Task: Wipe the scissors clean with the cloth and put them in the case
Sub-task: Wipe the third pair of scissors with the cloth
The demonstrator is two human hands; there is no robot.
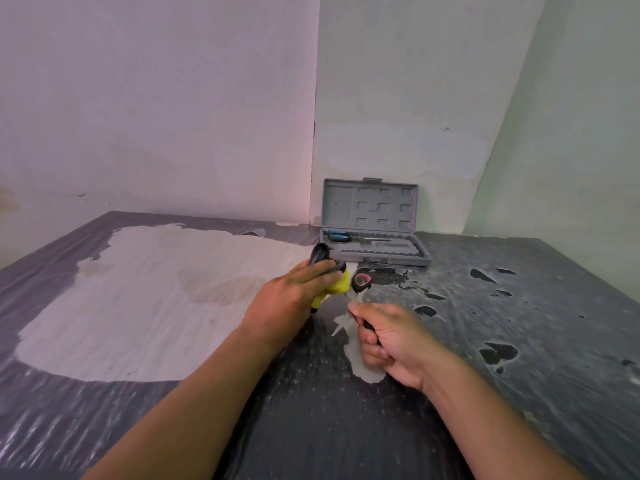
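Note:
The scissors [361, 283] are held above the table between my two hands; a black handle loop with a red lining shows. My right hand [388, 337] grips the other black handle. My left hand [294, 296] holds a yellow and dark grey cloth [337, 286] bunched against the scissors, and the blades are mostly hidden by it. The grey plastic case [375, 252] lies open at the back of the table, just beyond my hands, with its lid leaning on the wall.
A blue-handled screwdriver [341, 236] lies in the case's back slot. The table [519, 341] has a dark, worn covering with a large pale peeled patch on the left. Walls close off the back and right sides.

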